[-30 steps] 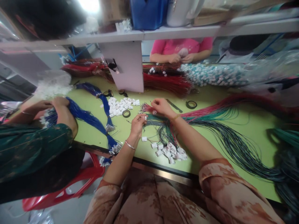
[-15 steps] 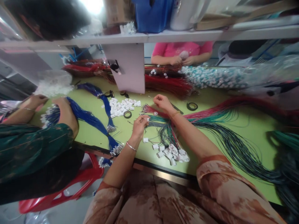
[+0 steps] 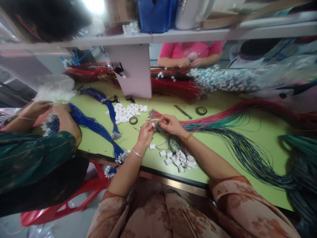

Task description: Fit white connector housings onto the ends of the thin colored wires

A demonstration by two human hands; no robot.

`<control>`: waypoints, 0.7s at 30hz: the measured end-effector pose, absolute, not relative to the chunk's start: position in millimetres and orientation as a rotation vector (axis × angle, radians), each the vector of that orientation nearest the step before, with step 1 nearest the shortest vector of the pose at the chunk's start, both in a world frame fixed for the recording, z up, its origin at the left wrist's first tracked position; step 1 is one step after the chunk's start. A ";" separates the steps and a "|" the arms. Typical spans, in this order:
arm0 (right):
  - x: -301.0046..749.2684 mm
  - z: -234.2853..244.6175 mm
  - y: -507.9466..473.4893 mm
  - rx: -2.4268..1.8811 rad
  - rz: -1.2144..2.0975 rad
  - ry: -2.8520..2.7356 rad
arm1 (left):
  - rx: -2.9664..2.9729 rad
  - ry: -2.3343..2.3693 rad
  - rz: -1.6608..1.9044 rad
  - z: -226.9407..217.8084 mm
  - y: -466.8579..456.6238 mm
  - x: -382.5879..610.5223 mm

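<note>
You wear pinkish-tan sleeves (image 3: pixel 247 205) blotched with rusty brown, and your yellow-green bench (image 3: pixel 264 135) carries pinkish-red wires (image 3: pixel 205 119), green wires (image 3: pixel 229 123), blackish wires (image 3: pixel 236 150), small white pieces (image 3: pixel 123 115), a black tape roll (image 3: pixel 201 114) and deep-blue wire bundles (image 3: pixel 86 118).

A pale shelf (image 3: pixel 188 35) runs above the green-topped, dark-edged bench (image 3: pixel 264 135), with an upright whitish panel (image 3: pixel 135 74) between them. A strong white light (image 3: pixel 94 5) glares at upper left. Below, a red plastic chair (image 3: pixel 34 217) stands on the grey floor (image 3: pixel 76 224).
</note>
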State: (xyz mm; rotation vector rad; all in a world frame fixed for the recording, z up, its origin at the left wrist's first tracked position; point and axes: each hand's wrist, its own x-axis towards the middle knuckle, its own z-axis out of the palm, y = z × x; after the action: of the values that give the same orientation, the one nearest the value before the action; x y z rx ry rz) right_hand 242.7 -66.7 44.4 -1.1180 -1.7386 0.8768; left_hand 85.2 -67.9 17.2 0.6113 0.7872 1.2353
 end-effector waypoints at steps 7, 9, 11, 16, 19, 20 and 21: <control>244.2 39.0 -66.1 -1.150 0.656 -1.888 | 0.622 0.823 1.202 17.8 -67.6 85.0; 244.1 37.2 -66.6 -1.165 0.595 -1.909 | 0.634 0.820 1.216 17.1 -67.9 85.4; 244.1 36.4 -67.3 -1.176 0.566 -1.928 | 0.654 0.839 1.234 16.4 -68.3 85.7; 244.7 36.7 -68.8 -1.142 0.558 -1.971 | 0.695 0.904 1.199 17.2 -69.2 84.7; 243.6 35.5 -67.9 -1.113 0.558 -1.971 | 0.707 0.917 1.184 17.7 -69.6 83.8; 242.8 34.7 -67.4 -1.117 0.570 -1.970 | 0.701 0.923 1.186 17.4 -69.7 83.9; 242.0 33.9 -66.9 -1.126 0.585 -1.967 | 0.690 0.930 1.189 17.0 -69.8 84.5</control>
State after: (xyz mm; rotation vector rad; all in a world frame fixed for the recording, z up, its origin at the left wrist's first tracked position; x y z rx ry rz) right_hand 242.0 -66.9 33.9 -1.1255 -1.9674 0.5849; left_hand 84.5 -69.8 17.0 0.6902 0.9305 1.1891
